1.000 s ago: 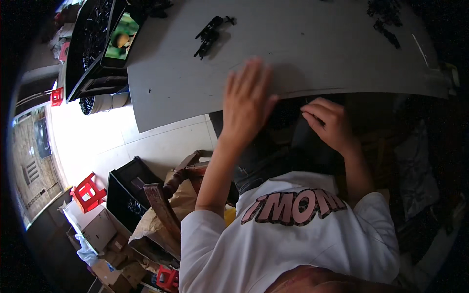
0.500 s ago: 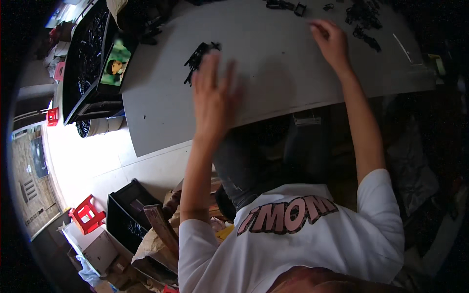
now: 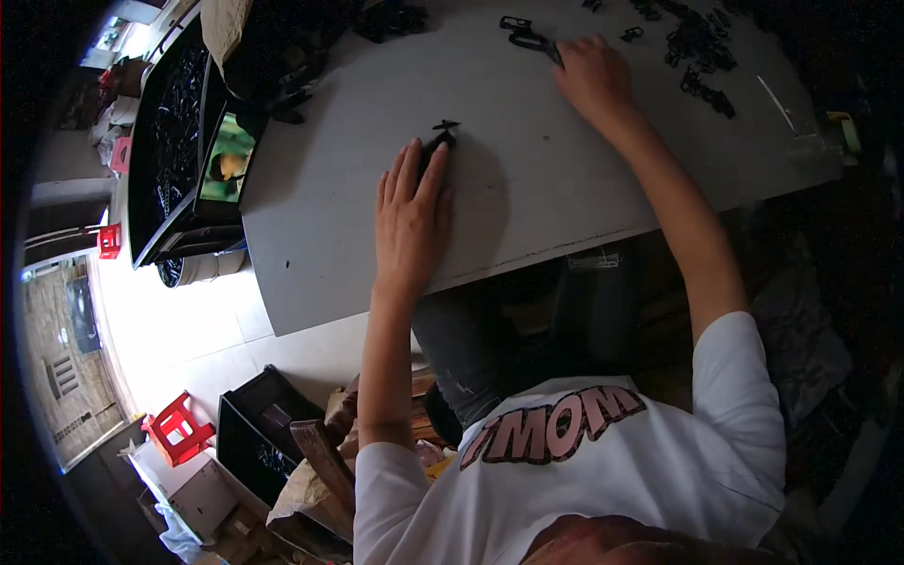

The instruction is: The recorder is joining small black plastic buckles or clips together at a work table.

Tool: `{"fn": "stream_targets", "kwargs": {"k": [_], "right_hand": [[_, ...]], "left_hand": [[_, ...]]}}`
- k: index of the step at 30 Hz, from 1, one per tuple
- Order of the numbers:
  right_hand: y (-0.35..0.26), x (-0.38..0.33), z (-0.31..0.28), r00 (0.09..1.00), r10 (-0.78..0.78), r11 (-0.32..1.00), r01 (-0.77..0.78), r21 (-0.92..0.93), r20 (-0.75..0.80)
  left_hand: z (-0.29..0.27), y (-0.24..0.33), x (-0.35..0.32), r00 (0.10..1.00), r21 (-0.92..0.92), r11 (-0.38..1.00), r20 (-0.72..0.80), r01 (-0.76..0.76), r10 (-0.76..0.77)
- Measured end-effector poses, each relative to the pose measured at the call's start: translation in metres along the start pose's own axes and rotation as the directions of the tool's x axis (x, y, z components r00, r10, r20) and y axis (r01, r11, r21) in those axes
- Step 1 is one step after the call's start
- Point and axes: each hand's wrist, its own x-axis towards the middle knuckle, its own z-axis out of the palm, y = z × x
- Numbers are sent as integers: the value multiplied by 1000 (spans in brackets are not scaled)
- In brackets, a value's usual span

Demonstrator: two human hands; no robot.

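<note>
My left hand [image 3: 410, 221] lies on the grey table with its fingers stretched out and slightly apart. It covers most of a small bunch of black plastic pieces [image 3: 441, 138], whose tips poke out past the index finger. Farther off and to the right, my right hand [image 3: 595, 83] reaches across the table with bent fingers. Its fingertips close on the near end of a black plastic piece [image 3: 533, 40], a slim part with a looped frame. Another small black frame [image 3: 515, 22] lies right beside that piece.
Loose black parts [image 3: 702, 47] are heaped at the far right of the table [image 3: 320, 245]. A phone [image 3: 228, 160] showing a video leans by a black crate [image 3: 169, 141] of black pieces at the left. On the floor stand a red stool [image 3: 177, 431] and another black crate [image 3: 247, 414].
My left hand has come down over the bunch of black pieces. My right hand has moved left onto a black piece at the far side. The whole view has shifted slightly.
</note>
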Motion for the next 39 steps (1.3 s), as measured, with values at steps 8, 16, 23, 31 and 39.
{"fn": "stream_targets", "kwargs": {"k": [8, 16, 23, 31, 39], "right_hand": [[-11, -50, -57, 964, 70, 950, -142, 278, 256], [60, -43, -3, 995, -80, 965, 62, 254, 62], [20, -82, -29, 944, -5, 470, -288, 835, 329], [11, -106, -66, 974, 5, 736, -157, 659, 226], [-21, -100, -76, 973, -190, 689, 39, 724, 129]], "left_hand": [[-9, 3, -8, 999, -28, 1000, -43, -3, 1], [3, 4, -12, 960, -67, 997, -278, -37, 17], [51, 82, 50, 983, -12, 996, -160, -89, 86], [49, 62, 37, 963, -46, 963, -59, -265, 262], [-11, 17, -10, 966, 50, 994, -244, 100, -85]]}}
